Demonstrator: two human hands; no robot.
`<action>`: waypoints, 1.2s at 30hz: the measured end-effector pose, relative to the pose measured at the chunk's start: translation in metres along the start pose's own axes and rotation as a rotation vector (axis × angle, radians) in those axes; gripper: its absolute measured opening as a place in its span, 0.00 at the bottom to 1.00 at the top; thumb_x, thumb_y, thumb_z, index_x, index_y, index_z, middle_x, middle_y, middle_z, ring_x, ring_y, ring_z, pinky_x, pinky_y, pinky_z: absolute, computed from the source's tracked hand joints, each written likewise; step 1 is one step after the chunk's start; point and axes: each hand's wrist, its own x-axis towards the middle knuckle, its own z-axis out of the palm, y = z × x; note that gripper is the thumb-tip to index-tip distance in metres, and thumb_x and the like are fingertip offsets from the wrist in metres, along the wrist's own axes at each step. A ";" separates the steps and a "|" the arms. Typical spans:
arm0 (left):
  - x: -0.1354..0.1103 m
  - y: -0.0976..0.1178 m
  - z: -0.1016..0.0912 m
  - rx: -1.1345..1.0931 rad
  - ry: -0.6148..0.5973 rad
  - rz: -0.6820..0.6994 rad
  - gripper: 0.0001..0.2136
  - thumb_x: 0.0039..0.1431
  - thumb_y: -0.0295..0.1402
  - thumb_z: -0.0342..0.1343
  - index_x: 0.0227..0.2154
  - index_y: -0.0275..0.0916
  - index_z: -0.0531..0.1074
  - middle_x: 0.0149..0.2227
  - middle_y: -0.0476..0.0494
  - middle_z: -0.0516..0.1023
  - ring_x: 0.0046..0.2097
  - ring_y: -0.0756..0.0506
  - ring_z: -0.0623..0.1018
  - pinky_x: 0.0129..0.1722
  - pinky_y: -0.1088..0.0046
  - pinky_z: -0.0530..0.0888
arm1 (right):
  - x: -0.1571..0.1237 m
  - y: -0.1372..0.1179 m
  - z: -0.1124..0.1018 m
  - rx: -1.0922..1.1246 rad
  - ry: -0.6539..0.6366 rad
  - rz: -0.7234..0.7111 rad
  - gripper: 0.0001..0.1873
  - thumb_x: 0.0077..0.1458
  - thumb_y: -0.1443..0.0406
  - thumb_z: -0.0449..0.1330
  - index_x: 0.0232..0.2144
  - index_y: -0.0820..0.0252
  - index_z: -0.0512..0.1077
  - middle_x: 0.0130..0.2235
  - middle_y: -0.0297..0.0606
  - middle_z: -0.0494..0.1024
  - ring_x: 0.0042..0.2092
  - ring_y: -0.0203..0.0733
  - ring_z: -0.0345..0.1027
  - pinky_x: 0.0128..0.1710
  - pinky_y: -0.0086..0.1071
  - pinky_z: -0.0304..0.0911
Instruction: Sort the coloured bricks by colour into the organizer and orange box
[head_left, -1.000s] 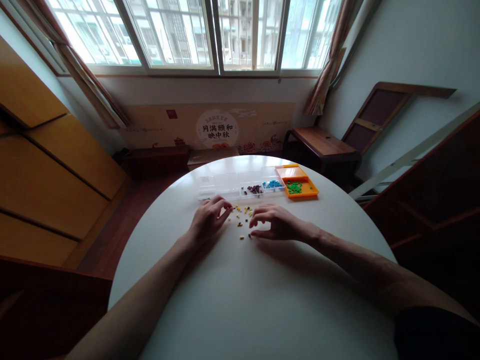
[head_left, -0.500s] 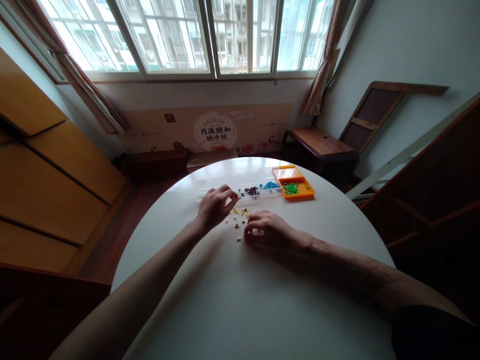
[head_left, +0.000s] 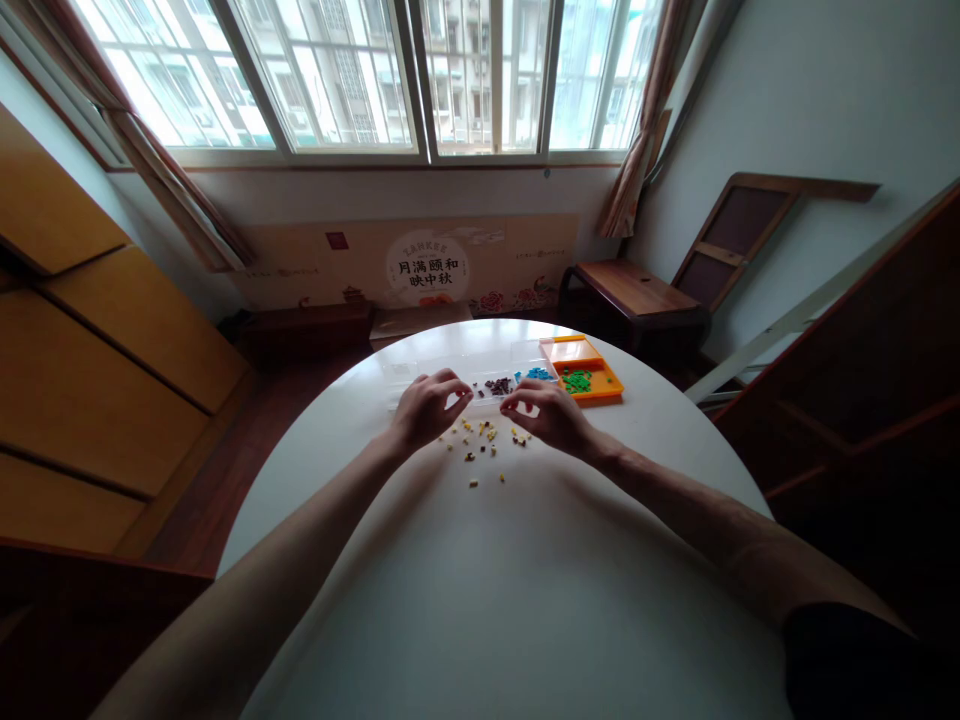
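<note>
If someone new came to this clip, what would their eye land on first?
Probably the orange tray with its bright green pieces, toward the far right of the round white table. Next, the left hand and right hand, facing each other mid-picture near scattered small yellow pieces. Behind everything, the bright barred window spans the top.

The left hand (head_left: 435, 408) and the right hand (head_left: 551, 412) are held facing each other near dark pieces (head_left: 498, 386); yellow pieces (head_left: 484, 430) are scattered on the white table (head_left: 480, 590), green pieces (head_left: 577, 382) contained in the orange tray (head_left: 601, 399)
</note>
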 end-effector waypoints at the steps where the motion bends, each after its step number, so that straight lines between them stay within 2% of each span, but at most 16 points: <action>1: -0.005 0.000 -0.004 -0.008 -0.033 0.026 0.11 0.75 0.39 0.59 0.40 0.43 0.85 0.43 0.44 0.85 0.34 0.47 0.79 0.47 0.64 0.74 | 0.009 0.006 0.001 -0.006 0.028 0.030 0.07 0.71 0.62 0.67 0.40 0.55 0.85 0.40 0.38 0.84 0.35 0.38 0.73 0.41 0.34 0.68; 6: -0.027 0.005 -0.023 -0.055 -0.175 0.105 0.11 0.73 0.42 0.61 0.37 0.45 0.84 0.42 0.46 0.85 0.31 0.48 0.78 0.46 0.64 0.75 | 0.049 0.034 0.010 -0.084 0.078 0.148 0.05 0.68 0.64 0.69 0.39 0.56 0.86 0.42 0.38 0.84 0.34 0.37 0.72 0.40 0.33 0.66; 11: -0.040 0.018 -0.040 -0.154 -0.277 0.115 0.09 0.70 0.44 0.64 0.38 0.47 0.85 0.43 0.47 0.86 0.33 0.47 0.81 0.44 0.65 0.76 | 0.059 0.050 0.016 -0.136 -0.008 0.208 0.04 0.67 0.66 0.70 0.43 0.56 0.86 0.43 0.37 0.85 0.33 0.36 0.72 0.39 0.32 0.64; 14: -0.046 0.023 -0.043 -0.168 -0.314 0.118 0.08 0.67 0.45 0.66 0.39 0.49 0.85 0.44 0.46 0.87 0.35 0.46 0.82 0.44 0.64 0.76 | 0.049 0.045 0.012 -0.141 -0.030 0.195 0.05 0.67 0.66 0.69 0.43 0.55 0.86 0.42 0.36 0.84 0.32 0.34 0.69 0.37 0.31 0.62; 19: -0.053 0.026 -0.039 -0.153 -0.308 0.128 0.04 0.64 0.40 0.69 0.39 0.50 0.86 0.44 0.48 0.87 0.37 0.45 0.82 0.45 0.65 0.75 | 0.019 0.024 -0.003 -0.098 -0.125 0.069 0.04 0.67 0.66 0.68 0.40 0.55 0.84 0.40 0.34 0.83 0.32 0.34 0.68 0.36 0.31 0.61; 23: -0.054 0.028 -0.037 -0.123 -0.326 0.105 0.04 0.65 0.37 0.67 0.39 0.50 0.86 0.45 0.48 0.86 0.38 0.45 0.81 0.43 0.67 0.74 | -0.005 0.007 -0.018 -0.076 -0.221 -0.017 0.01 0.65 0.66 0.69 0.38 0.56 0.83 0.38 0.35 0.82 0.34 0.36 0.70 0.38 0.31 0.61; 26: -0.054 0.029 -0.037 -0.101 -0.328 0.085 0.05 0.66 0.39 0.67 0.41 0.49 0.86 0.46 0.47 0.86 0.39 0.44 0.81 0.44 0.67 0.74 | -0.019 -0.002 -0.026 -0.093 -0.230 -0.015 0.03 0.63 0.64 0.71 0.37 0.56 0.82 0.37 0.36 0.82 0.34 0.38 0.69 0.37 0.31 0.61; 29: -0.054 0.030 -0.034 -0.085 -0.325 0.084 0.06 0.67 0.41 0.66 0.41 0.48 0.86 0.47 0.46 0.86 0.40 0.44 0.81 0.44 0.67 0.74 | -0.029 -0.006 -0.027 -0.117 -0.216 0.014 0.04 0.61 0.63 0.73 0.37 0.56 0.82 0.37 0.36 0.82 0.33 0.38 0.69 0.36 0.31 0.59; 36: -0.053 0.031 -0.033 -0.101 -0.319 0.094 0.06 0.70 0.40 0.64 0.41 0.48 0.84 0.47 0.46 0.86 0.40 0.44 0.82 0.44 0.68 0.73 | -0.034 -0.008 -0.020 -0.086 -0.205 0.026 0.03 0.62 0.68 0.71 0.36 0.55 0.82 0.39 0.35 0.84 0.33 0.37 0.71 0.36 0.31 0.60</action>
